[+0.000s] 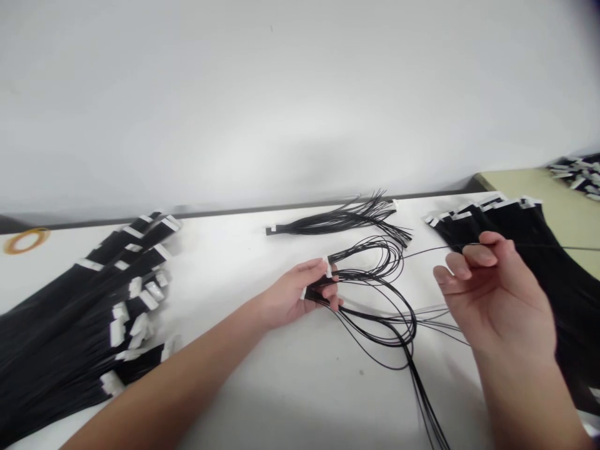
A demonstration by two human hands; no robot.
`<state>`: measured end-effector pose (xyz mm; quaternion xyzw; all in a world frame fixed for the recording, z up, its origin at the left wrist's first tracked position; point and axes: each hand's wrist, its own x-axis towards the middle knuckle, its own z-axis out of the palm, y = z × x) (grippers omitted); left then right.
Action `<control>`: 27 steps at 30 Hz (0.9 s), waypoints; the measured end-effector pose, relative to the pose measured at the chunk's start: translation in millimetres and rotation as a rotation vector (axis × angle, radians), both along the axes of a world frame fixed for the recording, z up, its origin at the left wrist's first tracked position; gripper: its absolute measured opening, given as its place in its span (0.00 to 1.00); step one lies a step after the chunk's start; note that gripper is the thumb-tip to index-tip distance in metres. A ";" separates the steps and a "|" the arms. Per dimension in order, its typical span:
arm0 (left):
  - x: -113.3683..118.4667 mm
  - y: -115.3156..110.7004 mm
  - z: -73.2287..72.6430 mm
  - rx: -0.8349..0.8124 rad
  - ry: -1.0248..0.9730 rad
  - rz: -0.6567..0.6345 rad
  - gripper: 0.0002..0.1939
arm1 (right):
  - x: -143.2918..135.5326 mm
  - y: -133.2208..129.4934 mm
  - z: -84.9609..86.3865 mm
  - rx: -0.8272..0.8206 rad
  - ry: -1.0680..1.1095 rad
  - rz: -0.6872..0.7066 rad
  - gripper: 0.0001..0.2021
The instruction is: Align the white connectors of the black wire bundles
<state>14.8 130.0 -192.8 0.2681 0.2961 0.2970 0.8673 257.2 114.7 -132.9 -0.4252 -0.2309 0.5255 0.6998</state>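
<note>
Black wires with white connector ends make up a wire harness (370,275), looped over the middle of the table. My left hand (312,290) is closed around its taped connector end, fingers wrapped underneath and thumb on top. From the loops a single black wire (424,251) runs right to my right hand (499,294). My right hand is raised, thumb and forefinger pinched on that wire, its other fingers curled loosely and palm turned toward me. More strands of the harness trail down toward the front edge. Part of the held connector is hidden behind my left fingers.
Another black wire bundle (328,220) lies at the back of the white table (290,387). Piles of black harnesses with white connectors flank me, a left pile (60,325) and a right pile (520,231). A yellow ring (27,241) lies far left; a wall (281,112) stands behind.
</note>
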 end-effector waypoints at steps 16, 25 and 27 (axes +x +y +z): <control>0.6 0.0 6.0 -0.013 -0.021 0.006 0.11 | 1.9 1.9 -10.0 -0.010 -0.031 0.097 0.08; 0.3 -1.6 8.8 0.008 0.044 -0.040 0.12 | -10.1 -13.1 -10.5 0.085 -0.557 0.218 0.06; 0.4 -1.9 8.5 0.018 0.039 -0.043 0.12 | -15.6 -17.1 -9.8 0.058 -0.717 0.197 0.07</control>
